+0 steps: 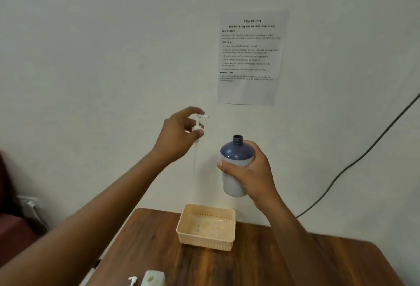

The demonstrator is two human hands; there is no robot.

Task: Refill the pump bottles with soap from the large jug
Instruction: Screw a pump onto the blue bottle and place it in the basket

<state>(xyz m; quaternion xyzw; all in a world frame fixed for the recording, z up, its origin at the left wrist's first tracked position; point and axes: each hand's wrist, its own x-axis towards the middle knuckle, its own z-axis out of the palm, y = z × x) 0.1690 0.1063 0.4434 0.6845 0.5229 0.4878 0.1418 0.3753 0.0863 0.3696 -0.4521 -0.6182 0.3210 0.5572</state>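
Observation:
My right hand [248,173] grips a pump bottle [235,167] with a dark blue top and pale body, held upright in the air with its neck uncapped. To its left my left hand [179,137] holds a white pump head [197,126] by its collar, its long dip tube hanging straight down, clear of the bottle. At the bottom edge of the view a white jug top [154,279] and another white pump nozzle [133,280] peek in, mostly cut off.
A beige plastic basket [181,226] stands on the wooden table [250,267] near the wall. A printed task sheet [250,58] hangs on the wall. A black cable [363,156] runs down the right wall. A dark red seat [11,224] is at left.

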